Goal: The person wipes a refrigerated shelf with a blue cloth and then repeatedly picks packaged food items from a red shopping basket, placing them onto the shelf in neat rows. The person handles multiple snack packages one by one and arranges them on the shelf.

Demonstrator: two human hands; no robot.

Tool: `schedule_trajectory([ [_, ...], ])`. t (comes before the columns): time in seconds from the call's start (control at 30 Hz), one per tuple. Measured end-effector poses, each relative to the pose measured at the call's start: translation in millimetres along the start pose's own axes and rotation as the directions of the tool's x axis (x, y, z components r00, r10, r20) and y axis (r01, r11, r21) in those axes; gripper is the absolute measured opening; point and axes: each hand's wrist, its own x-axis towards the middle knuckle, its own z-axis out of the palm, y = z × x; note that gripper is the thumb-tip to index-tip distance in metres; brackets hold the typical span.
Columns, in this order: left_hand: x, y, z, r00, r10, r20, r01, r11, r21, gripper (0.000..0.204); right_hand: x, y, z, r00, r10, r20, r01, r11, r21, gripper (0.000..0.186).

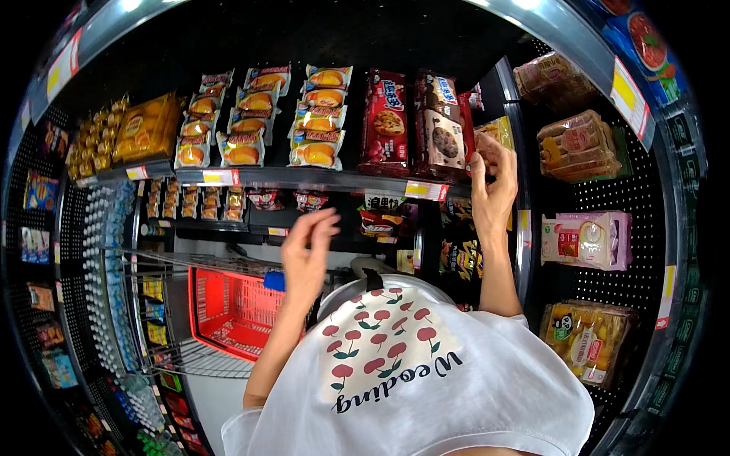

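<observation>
My right hand (pixel 494 178) is at the right end of the shelf, beside the dark-red cookie packs (pixel 443 125). Its fingers curl at a yellow package (pixel 498 131); what lies within the grip is mostly hidden by the fingers. Hovering in front of the shelf edge, my left hand (pixel 306 243) has loosely bent fingers, slightly blurred, and holds nothing. Above it on the shelf stand rows of small wrapped cakes (pixel 315 148). Another dark-red cookie pack (pixel 384 121) stands to the left of the first ones.
A wire shopping cart (pixel 209 365) with a red basket (pixel 228 308) in it stands at lower left. Flat yellow boxes (pixel 147 128) fill the shelf's left part. On the right, a perforated side rack holds bagged breads (pixel 582 144) and a white-and-pink pack (pixel 584 239). Lower shelves carry snack bags (pixel 380 216).
</observation>
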Motion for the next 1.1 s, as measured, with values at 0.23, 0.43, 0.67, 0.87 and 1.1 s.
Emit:
schedule_trajectory([
  [0.23, 63, 56, 98, 0.901, 0.105, 0.421, -0.156, 0.984, 0.089, 0.047, -8, 42, 10, 0.954, 0.279, 0.106, -0.293, 0.943, 0.158, 0.039],
  [0.43, 78, 42, 128, 0.9, 0.111, 0.421, -0.163, 0.983, 0.09, 0.054, -12, 41, 13, 0.9, 0.372, 0.228, -0.43, 0.843, 0.322, 0.041],
  [0.67, 86, 36, 142, 0.902, -0.158, 0.402, 0.233, 0.962, -0.144, 0.051, -11, 32, 7, 0.861, 0.421, 0.287, -0.507, 0.765, 0.397, 0.037],
  [0.87, 85, 39, 139, 0.871, -0.175, 0.459, 0.304, 0.926, -0.224, 0.045, -16, 21, 1, 0.863, 0.418, 0.283, -0.501, 0.647, 0.575, 0.026],
  [1.1, 57, 51, 84, 0.939, -0.077, 0.335, 0.215, 0.892, -0.398, 0.039, -33, -32, 20, 0.938, 0.221, 0.268, -0.346, 0.659, 0.668, 0.022],
])
